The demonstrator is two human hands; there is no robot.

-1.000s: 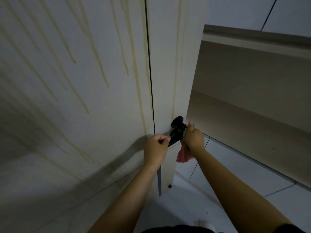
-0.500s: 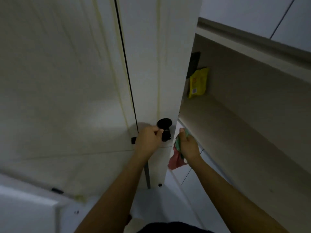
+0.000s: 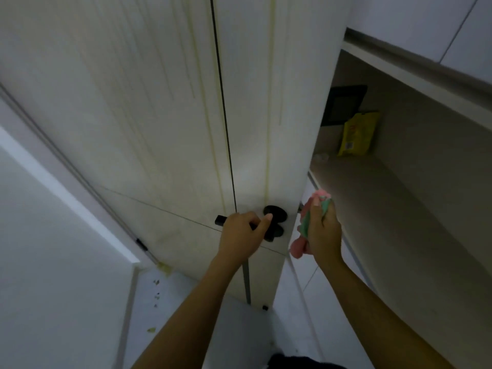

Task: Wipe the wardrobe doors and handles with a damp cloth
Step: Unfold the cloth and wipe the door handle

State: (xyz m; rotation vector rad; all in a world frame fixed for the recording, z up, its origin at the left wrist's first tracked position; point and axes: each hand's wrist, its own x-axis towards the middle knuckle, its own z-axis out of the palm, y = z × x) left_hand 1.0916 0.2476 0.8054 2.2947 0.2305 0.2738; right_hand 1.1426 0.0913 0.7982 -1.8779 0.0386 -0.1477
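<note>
Two pale wardrobe doors meet at a dark vertical gap; the left door [image 3: 138, 107] and the narrower right door [image 3: 269, 107] carry yellowish drip streaks. The right door stands swung open. A black handle [image 3: 277, 222] sits low on the right door, and my left hand [image 3: 243, 235] is closed around its bar. My right hand [image 3: 323, 235], just past the door's free edge, is shut on a bunched pink and green cloth [image 3: 306, 219]. The cloth is off the door.
Inside the open wardrobe, a pale shelf [image 3: 372, 203] holds a yellow packet [image 3: 358, 134] leaning beside a dark flat object [image 3: 343, 105]. The tiled floor [image 3: 186, 315] below has small yellowish specks. A white wall or frame [image 3: 40, 235] runs on the left.
The view has shifted left and up, and the door has swung further open, showing the shelf and yellow packet. My right hand with the cloth has left the handle and drawn rightwards off the door edge.
</note>
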